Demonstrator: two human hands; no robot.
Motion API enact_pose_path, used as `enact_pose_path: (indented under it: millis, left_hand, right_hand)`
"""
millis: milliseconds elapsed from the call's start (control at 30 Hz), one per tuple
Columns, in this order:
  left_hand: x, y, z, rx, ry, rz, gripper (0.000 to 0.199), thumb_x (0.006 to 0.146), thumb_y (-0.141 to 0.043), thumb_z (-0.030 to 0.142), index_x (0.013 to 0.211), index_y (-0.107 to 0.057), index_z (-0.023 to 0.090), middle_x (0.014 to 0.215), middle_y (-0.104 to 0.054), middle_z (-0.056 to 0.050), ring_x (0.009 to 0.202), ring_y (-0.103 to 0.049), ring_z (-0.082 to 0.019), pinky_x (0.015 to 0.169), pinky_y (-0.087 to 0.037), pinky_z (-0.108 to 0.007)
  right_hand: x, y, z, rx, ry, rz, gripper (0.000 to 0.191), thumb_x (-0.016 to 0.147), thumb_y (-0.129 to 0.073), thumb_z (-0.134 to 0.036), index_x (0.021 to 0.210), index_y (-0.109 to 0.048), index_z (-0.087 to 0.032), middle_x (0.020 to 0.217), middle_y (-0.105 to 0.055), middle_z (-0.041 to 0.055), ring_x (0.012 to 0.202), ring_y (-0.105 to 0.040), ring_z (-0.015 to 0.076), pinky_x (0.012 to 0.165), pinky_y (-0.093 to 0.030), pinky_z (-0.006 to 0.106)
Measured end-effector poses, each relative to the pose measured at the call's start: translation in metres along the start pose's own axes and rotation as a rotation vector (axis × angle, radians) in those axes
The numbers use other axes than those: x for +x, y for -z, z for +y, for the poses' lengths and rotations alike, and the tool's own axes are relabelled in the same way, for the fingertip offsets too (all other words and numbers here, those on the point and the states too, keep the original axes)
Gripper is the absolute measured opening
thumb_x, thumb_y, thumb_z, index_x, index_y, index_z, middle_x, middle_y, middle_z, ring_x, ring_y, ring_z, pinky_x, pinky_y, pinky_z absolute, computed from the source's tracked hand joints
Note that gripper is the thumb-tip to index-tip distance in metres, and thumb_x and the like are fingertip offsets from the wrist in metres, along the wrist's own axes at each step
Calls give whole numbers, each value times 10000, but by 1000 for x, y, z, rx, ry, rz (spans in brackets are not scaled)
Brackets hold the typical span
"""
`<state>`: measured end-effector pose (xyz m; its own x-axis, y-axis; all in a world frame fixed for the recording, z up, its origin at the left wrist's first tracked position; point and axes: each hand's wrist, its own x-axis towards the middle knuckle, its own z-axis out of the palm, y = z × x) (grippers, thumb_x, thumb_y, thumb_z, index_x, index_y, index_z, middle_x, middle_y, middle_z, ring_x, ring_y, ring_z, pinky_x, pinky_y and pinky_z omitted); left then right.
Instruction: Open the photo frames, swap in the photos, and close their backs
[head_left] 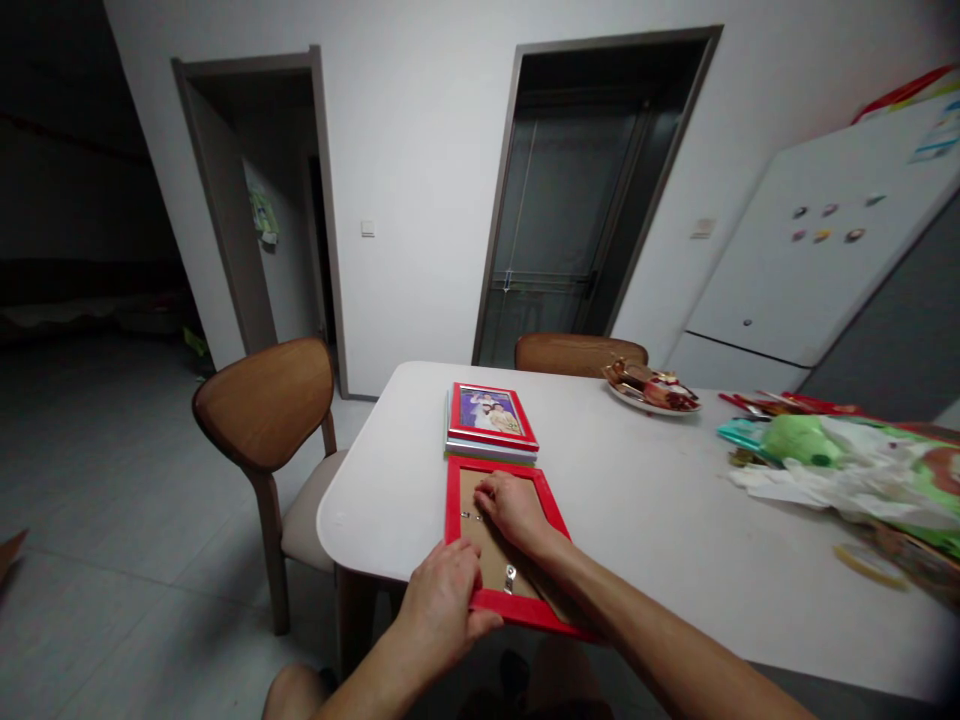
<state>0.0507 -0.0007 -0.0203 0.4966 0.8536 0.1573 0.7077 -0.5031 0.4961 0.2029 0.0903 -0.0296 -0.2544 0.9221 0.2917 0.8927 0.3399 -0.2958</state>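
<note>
A red picture frame (453, 502) lies face down at the near edge of the table, its brown backing board (493, 562) and small metal fittings (510, 579) showing. My left hand (444, 592) is closed around its lower left side, thumb along the near rim. Over the upper part of the backing is my right hand (511, 508), with the fingers curled together; whatever they may pinch is hidden. Just beyond lies a stack of frames, topped by a red framed photo (491, 412) facing up.
The white table (600, 500) bears a plate (649, 405) of food-like items at the back and a heap of wrappers and green packaging (825, 450) on the right. Wooden chairs stand at the left (270, 400) and the far side (581, 352).
</note>
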Motion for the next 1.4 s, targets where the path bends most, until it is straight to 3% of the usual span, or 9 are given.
enact_pose_path:
  millis: [267,533,800,933,1033,1167,1233,1300,1400]
  left_hand:
    - [-1,-4,1,12,10,-12,521,608,-675,286,1064,-482,121,1173,-508,-137,1131,-411,-243,991,-274,-384]
    - [-6,-4,4,12,17,-3,544,622,-655,279,1105,-456,129,1181,-504,-131,1135,-407,-245,987,-273,-402]
    - [5,-22,21,83,-77,-83,509,643,-618,179,1115,-450,89,1259,-411,-178,1188,-325,-290,1001,-224,-459]
    - [1,-14,21,-17,-59,-70,491,650,-589,134,1112,-433,80,1254,-414,-182,1185,-330,-282,1012,-202,-461]
    - [-6,-3,24,-220,-37,91,384,649,-577,131,1017,-465,128,1234,-439,-146,1152,-375,-260,991,-257,-430]
    - [-15,1,38,-641,-13,315,134,754,-481,215,883,-451,191,1233,-443,-93,1099,-439,-214,905,-375,-349]
    - [-17,-2,44,-765,-31,367,123,779,-455,282,867,-447,197,1253,-423,-88,1111,-429,-222,897,-383,-345]
    - [-16,-2,47,-791,-32,404,183,739,-519,313,864,-452,196,1275,-398,-85,1142,-394,-240,928,-354,-357]
    - [-8,8,45,-868,34,524,479,635,-628,289,1034,-379,201,1260,-409,-94,1139,-398,-248,953,-333,-373]
  right_hand:
    - [28,-10,30,20,-231,39,176,722,-485,-258,699,-631,-163,716,-652,61,662,-561,158,570,-336,232]
    - [36,-12,35,71,-334,128,168,702,-500,-282,726,-591,-143,713,-631,84,658,-545,167,549,-326,239]
    - [-10,23,57,254,-313,197,272,734,-405,-353,808,-584,-161,802,-640,49,709,-572,150,652,-412,250]
    - [-45,38,67,662,-580,384,388,704,-447,-406,987,-528,-153,975,-602,96,835,-573,182,681,-453,285]
    - [-68,38,45,1118,-720,377,382,693,-469,-413,992,-519,-179,985,-606,87,841,-588,196,659,-484,302]
    - [-78,24,-14,1595,-537,-10,339,727,-467,-410,956,-549,-174,909,-644,70,830,-602,204,702,-490,339]
    - [-76,16,-40,1706,-544,-79,381,751,-402,-465,900,-566,-156,824,-658,84,792,-613,217,649,-505,349]
    - [-74,11,-53,1744,-557,38,367,745,-412,-466,895,-561,-166,802,-661,75,775,-619,220,608,-514,339]
    - [-76,14,-49,1741,-537,283,365,715,-500,-402,1032,-492,-219,883,-656,32,770,-623,210,583,-518,322]
